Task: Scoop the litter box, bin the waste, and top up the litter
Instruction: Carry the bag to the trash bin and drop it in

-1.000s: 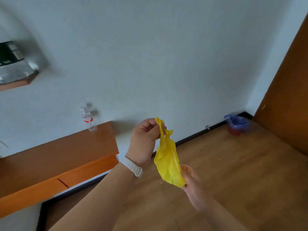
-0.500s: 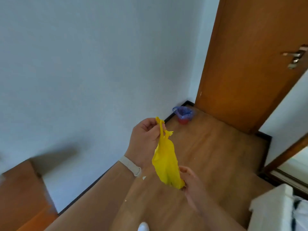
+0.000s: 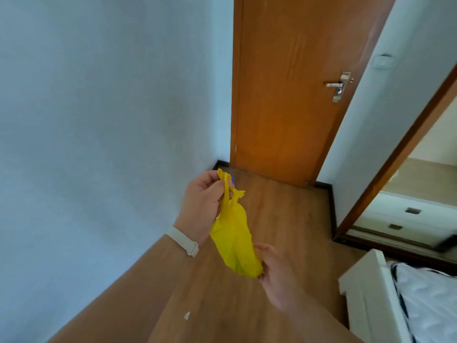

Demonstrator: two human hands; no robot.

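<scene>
While the view has swung from the shelf wall toward the door (image 3: pixel 284 95) at one o'clock, the right hand (image 3: pixel 277 271) pinches the yellow bag's (image 3: pixel 235 241) bottom, the left hand (image 3: pixel 202 204) pinches its handles; the bin is now hidden behind them.

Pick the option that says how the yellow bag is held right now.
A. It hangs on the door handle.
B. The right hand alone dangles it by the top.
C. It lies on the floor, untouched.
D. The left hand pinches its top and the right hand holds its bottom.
D: the left hand pinches the knotted top of the yellow bag, and the right hand grips its bottom end, above the floor.
</scene>
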